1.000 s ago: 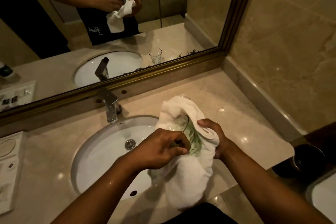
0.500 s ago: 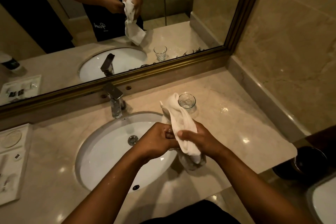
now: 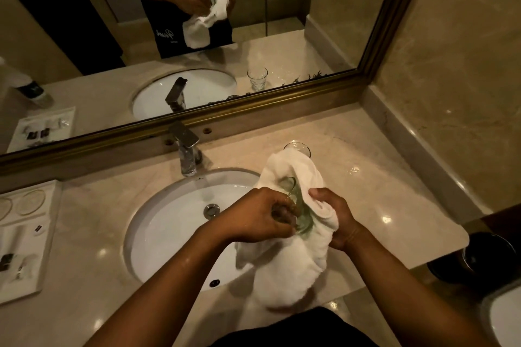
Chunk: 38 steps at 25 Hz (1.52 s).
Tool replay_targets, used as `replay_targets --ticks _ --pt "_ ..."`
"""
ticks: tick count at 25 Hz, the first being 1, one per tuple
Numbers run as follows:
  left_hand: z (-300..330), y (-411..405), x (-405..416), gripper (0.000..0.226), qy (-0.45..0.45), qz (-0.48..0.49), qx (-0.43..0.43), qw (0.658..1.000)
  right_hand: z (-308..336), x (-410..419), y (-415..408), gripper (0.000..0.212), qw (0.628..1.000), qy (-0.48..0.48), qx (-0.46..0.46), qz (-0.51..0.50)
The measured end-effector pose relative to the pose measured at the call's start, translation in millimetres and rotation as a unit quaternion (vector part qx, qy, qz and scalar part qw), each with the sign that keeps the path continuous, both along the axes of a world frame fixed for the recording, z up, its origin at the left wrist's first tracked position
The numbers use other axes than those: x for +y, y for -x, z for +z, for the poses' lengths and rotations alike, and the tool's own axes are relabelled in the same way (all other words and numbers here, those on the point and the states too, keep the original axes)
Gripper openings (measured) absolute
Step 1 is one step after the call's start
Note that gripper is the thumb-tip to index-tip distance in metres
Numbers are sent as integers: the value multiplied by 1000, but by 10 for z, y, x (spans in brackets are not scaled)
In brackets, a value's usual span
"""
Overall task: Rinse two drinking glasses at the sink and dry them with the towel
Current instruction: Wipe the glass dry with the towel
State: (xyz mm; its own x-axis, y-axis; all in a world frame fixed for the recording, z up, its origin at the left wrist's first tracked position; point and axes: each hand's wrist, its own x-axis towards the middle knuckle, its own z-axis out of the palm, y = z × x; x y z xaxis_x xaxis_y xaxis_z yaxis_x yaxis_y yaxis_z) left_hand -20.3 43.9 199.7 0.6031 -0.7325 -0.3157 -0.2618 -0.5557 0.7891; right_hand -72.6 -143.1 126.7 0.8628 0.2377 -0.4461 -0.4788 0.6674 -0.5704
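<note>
place: hotel-style bathroom | cues: marble vanity [image 3: 366,177], oval sink [image 3: 169,234], framed mirror [image 3: 253,110], amenity tray [image 3: 25,248]

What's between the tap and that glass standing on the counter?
Only bare marble countertop lies between the tap and the standing glass, as the head view shows; the towel hides the glass's lower part.

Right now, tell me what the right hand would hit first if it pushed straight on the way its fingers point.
The right hand points left, fingers gripping the white towel. Straight on it would press that cloth against the held glass, then reach the left hand. Depth looks close, so contact seems near.
</note>
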Motion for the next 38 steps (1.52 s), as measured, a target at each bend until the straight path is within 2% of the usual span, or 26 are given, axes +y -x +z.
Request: replay_targets --ticks 2,4,5,7,9,11,15,17,19,20,21,23,25,28,30,32,34,36,38 --pt "-70 22 -11 12 -19 43 9 999 44 53 11 51 994 105 -32 25" --pt "-101 75 -24 10 13 114 55 992 69 107 8 50 970 215 -102 48" --pt "-118 93 -20 10 43 140 82 986 107 133 1 44 958 252 -130 51" --pt "-136 130 5 20 94 153 103 978 159 125 -28 40 951 265 -153 47" --pt "-138 160 16 20 124 148 99 976 221 63 -80 46 974 197 -96 54" --pt "-151 144 29 12 132 131 71 980 231 -5 -136 51 995 85 -11 53" --pt "-114 112 81 13 108 65 -38 991 195 113 -90 30 993 -70 -13 -96" --pt "-143 161 41 11 147 111 -49 982 149 227 -96 37 981 -110 -28 -158" --pt "-227 260 -77 8 164 221 -32 961 94 401 -87 62 972 -149 -36 -177" --pt "-265 321 -150 7 151 274 -41 949 81 468 -80 67 972 -148 -24 -182" --pt "-288 380 -222 5 127 307 -70 941 94 535 -71 62 973 -130 -5 -190" --pt "-293 460 -297 8 70 314 -163 933 99 615 -35 51 974 -72 17 -212" --pt "-237 451 -300 14 35 282 -238 929 129 633 -20 47 977 -15 24 -212" --pt "-128 320 -295 16 -44 221 -287 931 107 569 -26 28 974 60 23 -219" --pt "-68 247 -323 14 -123 153 -301 933 51 518 -20 34 965 107 47 -236" --pt "-12 172 -344 16 -144 77 -283 945 18 395 -46 48 957 105 65 -263" --pt "-14 85 -311 10 -86 32 -186 978 38 242 -67 60 975 -7 43 -219" --pt "-87 2 -243 7 5 54 -50 997 95 132 -74 63 983 -85 25 -163" --pt "-175 -20 -215 9 86 111 13 990 90 130 -74 66 981 -113 -4 -155"
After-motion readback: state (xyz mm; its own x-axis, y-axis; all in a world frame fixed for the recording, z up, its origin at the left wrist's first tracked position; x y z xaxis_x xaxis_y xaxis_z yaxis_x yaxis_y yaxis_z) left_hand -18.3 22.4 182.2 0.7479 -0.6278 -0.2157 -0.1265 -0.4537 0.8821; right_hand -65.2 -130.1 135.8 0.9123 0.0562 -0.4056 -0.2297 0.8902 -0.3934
